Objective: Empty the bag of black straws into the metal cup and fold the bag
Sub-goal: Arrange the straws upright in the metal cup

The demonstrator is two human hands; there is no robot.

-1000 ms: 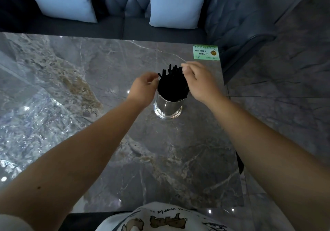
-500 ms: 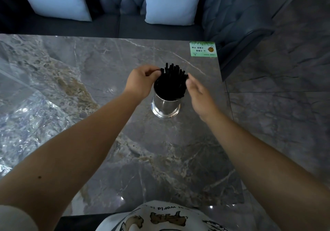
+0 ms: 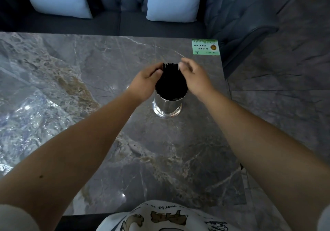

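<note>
cupping the upright bundle of thin black straws (image 3: 171, 77) in the shiny metal cup (image 3: 167, 105), my left hand (image 3: 145, 82) and right hand (image 3: 193, 78) curled against it from either side. the crumpled clear plastic bag (image 3: 30, 121) lay flat well off to the left, nearer my left hand.

A shiny metal cup (image 3: 167, 105) stands upright at centre frame, packed with black straws (image 3: 170, 78) whose tips fan above its rim. The clear, crumpled plastic bag (image 3: 26, 120) lies flat at left.
</note>
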